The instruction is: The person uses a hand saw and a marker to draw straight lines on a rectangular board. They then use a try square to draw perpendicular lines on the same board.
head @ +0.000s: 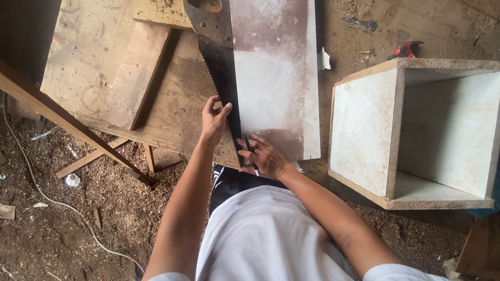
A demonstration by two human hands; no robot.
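An open white box [424, 133] stands right; a red tool [406, 49], perhaps pliers, lies behind it.

handsaw [220, 74]: dark blade flat along white board [275, 72] edge | pencil [252, 154]: on board

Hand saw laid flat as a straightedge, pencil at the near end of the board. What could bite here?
1. The left hand pinches the saw on its toothed edge; a slip could probably nick the fingers.
2. Only that hand steadies the saw, so it may pivot and skew the line drawn by the pencil in the right hand.
3. The white board rests on loose plywood and could shift.
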